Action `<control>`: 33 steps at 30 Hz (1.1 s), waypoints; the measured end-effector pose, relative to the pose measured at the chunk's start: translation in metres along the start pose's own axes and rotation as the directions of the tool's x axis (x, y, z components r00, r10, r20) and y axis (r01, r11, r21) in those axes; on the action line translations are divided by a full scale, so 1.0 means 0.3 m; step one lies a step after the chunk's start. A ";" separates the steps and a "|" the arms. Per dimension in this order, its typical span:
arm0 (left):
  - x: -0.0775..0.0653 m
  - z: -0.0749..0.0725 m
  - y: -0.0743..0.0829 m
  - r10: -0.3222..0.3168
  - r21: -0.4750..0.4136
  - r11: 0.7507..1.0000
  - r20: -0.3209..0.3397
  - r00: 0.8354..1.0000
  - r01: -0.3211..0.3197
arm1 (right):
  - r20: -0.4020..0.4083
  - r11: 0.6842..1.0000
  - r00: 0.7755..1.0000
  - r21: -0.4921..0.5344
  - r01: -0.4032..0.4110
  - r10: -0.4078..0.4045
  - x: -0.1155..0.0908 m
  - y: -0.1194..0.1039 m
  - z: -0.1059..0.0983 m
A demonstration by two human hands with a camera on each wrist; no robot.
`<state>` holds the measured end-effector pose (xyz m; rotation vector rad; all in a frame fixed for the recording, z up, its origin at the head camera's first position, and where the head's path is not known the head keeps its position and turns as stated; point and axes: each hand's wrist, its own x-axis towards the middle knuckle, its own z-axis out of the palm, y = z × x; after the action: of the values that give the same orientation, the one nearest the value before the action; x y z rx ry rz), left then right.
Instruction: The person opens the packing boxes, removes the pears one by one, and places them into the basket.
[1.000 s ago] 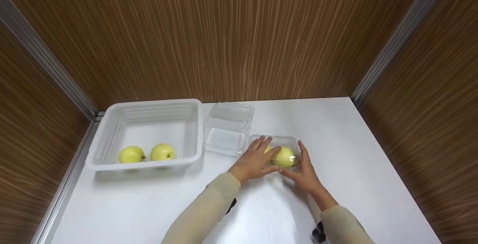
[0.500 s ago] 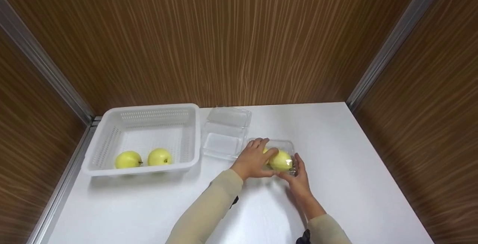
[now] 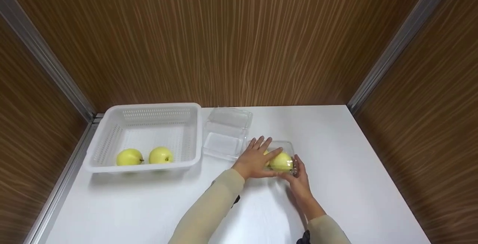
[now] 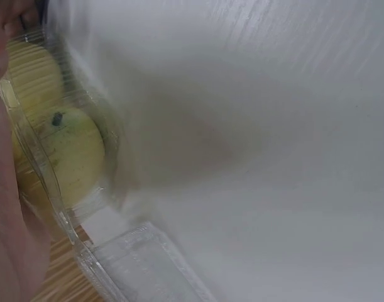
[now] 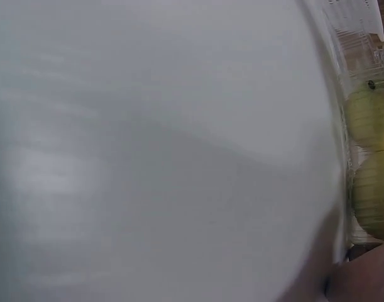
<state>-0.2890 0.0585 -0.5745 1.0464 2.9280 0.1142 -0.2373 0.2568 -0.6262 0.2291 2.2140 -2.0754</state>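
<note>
A clear plastic clamshell box (image 3: 285, 145) holds yellow-green apples (image 3: 281, 161), two of them plainly visible in the left wrist view. Its lid lies over the fruit. My left hand (image 3: 254, 160) rests on the left part of the lid, fingers spread and mostly straight. At the front right corner, my right hand (image 3: 300, 183) grips the box, thumb along the front and fingers round the right side. In the right wrist view the apples (image 5: 371, 195) show through the box wall at the right edge, beside part of the hand.
Left of the box, a second clear clamshell (image 3: 223, 144) lies unfolded on the white table (image 3: 354, 184). A white perforated basket (image 3: 143, 169) stands further left, with two apples (image 3: 129, 157) near its front wall. Wood-grain panels (image 3: 239, 42) enclose the back and sides.
My right hand has slid toward me along the box's right side, to its front corner. My left fingers, closer together half a second ago, are spread wider on the lid.
</note>
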 end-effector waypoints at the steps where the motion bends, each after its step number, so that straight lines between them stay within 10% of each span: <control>1: 0.003 0.000 -0.002 -0.004 0.000 1.000 -0.006 1.000 0.004 | 0.001 1.000 1.000 0.012 -0.001 0.001 0.004 -0.002 0.001; 33: -0.002 0.048 0.008 -0.031 0.039 0.999 -0.114 0.993 0.036 | -0.066 0.990 0.990 -0.077 0.120 -0.125 -0.026 0.021 0.027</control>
<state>-0.2862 0.0608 -0.5887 1.0287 3.0605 0.1167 -0.2287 0.2488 -0.6317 0.1678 2.3977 -2.0720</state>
